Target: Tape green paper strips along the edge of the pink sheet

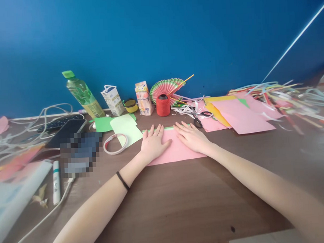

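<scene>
A pink sheet of paper (176,149) with a green strip along its far edge lies flat on the brown table (164,199). My left hand (153,143) rests on its left part, fingers spread and pointing away from me. On the right part, my right hand (191,136) lies flat with fingers stretched toward the green edge. Both palms touch the paper. Just beyond my right hand are black-handled scissors (200,119). A roll of tape (115,144) sits left of my left hand, partly over a pale green sheet (127,128).
Along the blue wall stand a green-capped bottle (84,96), two cartons, a red thread spool (163,106) and a pink-green pleated paper fan (167,89). Pink and yellow sheets (243,115) lie right. Phones, cables and a white marker (56,183) occupy the left.
</scene>
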The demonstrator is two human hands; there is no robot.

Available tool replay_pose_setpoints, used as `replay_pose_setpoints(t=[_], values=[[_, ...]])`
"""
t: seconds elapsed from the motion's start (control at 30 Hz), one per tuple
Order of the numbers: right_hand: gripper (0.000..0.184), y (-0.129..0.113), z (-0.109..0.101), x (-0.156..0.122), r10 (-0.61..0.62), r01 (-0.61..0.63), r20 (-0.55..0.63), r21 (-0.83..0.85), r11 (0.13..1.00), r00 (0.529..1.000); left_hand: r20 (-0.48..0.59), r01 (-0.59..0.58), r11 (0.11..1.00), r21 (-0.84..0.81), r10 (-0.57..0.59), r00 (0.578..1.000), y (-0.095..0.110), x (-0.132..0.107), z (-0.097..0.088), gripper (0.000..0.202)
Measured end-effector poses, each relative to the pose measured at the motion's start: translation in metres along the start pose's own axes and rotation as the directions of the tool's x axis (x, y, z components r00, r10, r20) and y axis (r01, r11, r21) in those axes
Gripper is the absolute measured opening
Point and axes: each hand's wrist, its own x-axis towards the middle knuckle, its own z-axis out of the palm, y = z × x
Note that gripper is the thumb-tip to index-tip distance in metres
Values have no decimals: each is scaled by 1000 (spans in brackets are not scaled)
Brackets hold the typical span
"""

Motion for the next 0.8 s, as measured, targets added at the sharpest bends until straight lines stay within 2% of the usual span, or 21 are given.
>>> replay_pose_setpoints(t=[0.13,0.33,0.47,0.53,0.67,0.73,0.8], values=[[55,4,3,3,37,-38,-11,-10,999,999,-31,9,1000,9,-8,999,-10,5,2,71],[55,15,3,5,-8,7,27,36,999,1000,-65,53,998,27,-51,997,-29,11,5,69],[51,15,1,2,-2,5,-141,25,1000,990,-57,49,999,23,-47,997,-30,11,5,68],[47,15,0,1,-51,57,-164,30,998,985,-46,58,998,24,-57,997,-29,11,4,68],[52,19,2,6,-71,73,-40,50,996,997,-51,107,994,16,-107,993,-31,11,-4,66],[58,21,3,9,-59,58,6,48,997,998,-118,133,991,23,-129,985,-36,12,-11,60],[60,22,4,11,-61,60,32,45,997,998,-250,170,983,66,-148,957,-45,13,-17,51]])
